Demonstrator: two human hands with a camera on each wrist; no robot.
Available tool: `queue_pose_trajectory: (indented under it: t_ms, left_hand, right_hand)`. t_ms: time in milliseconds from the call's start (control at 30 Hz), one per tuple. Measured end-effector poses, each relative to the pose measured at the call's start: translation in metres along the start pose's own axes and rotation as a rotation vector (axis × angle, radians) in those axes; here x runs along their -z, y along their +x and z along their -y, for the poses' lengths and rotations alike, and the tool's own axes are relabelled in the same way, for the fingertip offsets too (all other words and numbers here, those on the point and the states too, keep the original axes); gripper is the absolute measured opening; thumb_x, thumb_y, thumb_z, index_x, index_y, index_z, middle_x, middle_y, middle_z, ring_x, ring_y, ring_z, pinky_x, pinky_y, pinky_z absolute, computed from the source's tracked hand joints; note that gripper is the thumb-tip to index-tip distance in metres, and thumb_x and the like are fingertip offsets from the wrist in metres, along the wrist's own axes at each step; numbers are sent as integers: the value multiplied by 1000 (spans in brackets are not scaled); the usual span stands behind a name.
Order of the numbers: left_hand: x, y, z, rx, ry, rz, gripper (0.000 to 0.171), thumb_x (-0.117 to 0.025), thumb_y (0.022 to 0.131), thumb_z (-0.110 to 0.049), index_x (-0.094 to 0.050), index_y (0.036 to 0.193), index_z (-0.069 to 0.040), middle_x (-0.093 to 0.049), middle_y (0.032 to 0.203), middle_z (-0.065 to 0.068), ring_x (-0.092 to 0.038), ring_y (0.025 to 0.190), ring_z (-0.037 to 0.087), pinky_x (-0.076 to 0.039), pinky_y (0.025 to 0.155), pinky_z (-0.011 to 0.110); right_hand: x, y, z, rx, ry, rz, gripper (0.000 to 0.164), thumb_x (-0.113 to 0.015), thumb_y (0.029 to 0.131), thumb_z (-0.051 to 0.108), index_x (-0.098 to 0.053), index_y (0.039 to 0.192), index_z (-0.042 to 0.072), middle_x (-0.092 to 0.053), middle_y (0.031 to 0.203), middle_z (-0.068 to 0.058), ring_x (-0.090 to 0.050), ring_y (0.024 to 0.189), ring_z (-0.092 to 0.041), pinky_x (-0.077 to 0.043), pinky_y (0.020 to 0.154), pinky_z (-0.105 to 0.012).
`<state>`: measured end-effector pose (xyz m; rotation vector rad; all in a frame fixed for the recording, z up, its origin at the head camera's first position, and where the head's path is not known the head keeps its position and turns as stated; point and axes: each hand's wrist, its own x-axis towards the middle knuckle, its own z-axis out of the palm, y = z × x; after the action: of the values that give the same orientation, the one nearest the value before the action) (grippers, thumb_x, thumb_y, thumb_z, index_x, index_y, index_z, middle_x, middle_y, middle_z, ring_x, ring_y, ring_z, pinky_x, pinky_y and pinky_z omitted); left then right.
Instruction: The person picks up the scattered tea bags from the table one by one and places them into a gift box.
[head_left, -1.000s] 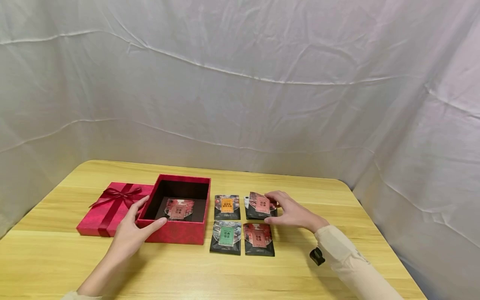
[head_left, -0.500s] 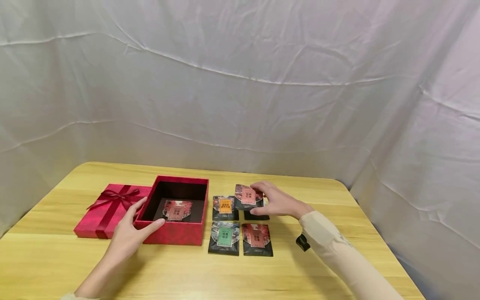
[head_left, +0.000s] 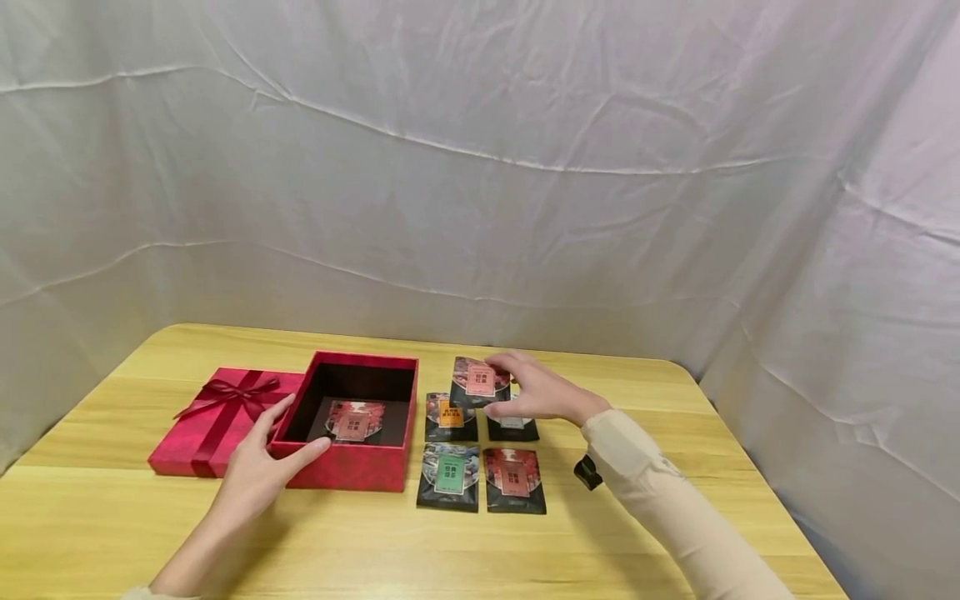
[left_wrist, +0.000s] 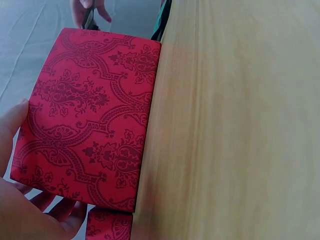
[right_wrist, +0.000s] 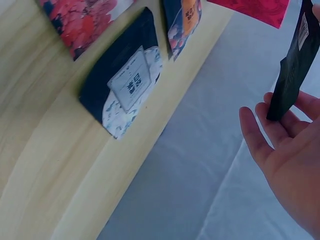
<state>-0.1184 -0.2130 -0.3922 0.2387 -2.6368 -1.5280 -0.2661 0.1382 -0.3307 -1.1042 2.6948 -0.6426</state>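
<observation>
A person's right hand (head_left: 540, 390) pinches a packet with a pink label (head_left: 480, 381) and holds it up in the air, above the far packets. The left hand (head_left: 255, 467) grips the near left corner of an open red box (head_left: 348, 468), with the thumb on the near side and the fingers on the left side. Inside the box, one red packet (head_left: 356, 423) lies flat on the dark bottom. To the left, just beside the box, is a red lid (head_left: 225, 421) with a dark red bow (head_left: 242, 390) on it. Four packets lie on the wood table (head_left: 360, 550) right of the box: orange label (head_left: 450, 417) far left, white label (right_wrist: 131, 82) far right, green label (head_left: 448, 477) near left and red label (head_left: 514, 481) near right. A wrinkly grey cloth (head_left: 450, 208) hangs behind the table
</observation>
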Motion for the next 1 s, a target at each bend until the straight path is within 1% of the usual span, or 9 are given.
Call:
queue_pose_trajectory:
  t_ms: [133,233,400,633,767,1000]
  left_hand:
    - [-1,-1,-1,-4,-7,-8,93,-72,85,-44,-18,155,-13,-24,152,27,-22,136,49,-26,100,71]
    - [-1,-1,-2,-9,-5,-15,93,-72,85,-44,-19,155,-13,-24,152,27,-22,136,49,-27,99,71]
    - [-1,1,-2,-4,4,-4,93,-72,86,-43,-17,155,-13,-22,152,28,-21,136,49,-26,100,71]
    - [-3,2,-2,-11,9,-4,93,-72,85,-43,-19,155,-13,-23,152,27,-22,136,49,-27,100,71]
    - [-3,1,-3,-17,5,-5,93,-72,85,-43,-19,155,-13,-23,152,28,-22,136,49,-27,99,71]
    - [-2,0,-4,-20,1,-8,93,-72,85,-43,-19,155,-13,-23,152,28,-22,136,50,-27,99,71]
  right_hand:
    - [2,3,4,-2,-17,8,82,-69,81,43,-38,146,5,-44,140,-13,-46,123,-27,-40,102,-49]
    - [4,6,8,3,-21,12,82,-70,81,43,-38,146,5,-45,138,-12,-47,122,-25,-40,101,-48]
    - [6,12,16,14,-14,28,82,-71,81,41,-38,146,4,-44,139,-12,-47,121,-24,-40,102,-47]
    - [8,20,28,21,-39,60,84,-68,82,48,-36,148,7,-39,145,-11,-43,128,-26,-38,103,-50]
    - [8,26,35,24,-52,65,83,-67,83,48,-35,148,8,-39,145,-9,-42,128,-24,-38,104,-47]
    - [8,38,50,64,-66,52,83,-66,82,48,-38,146,5,-41,142,-10,-42,125,-21,-38,103,-43]
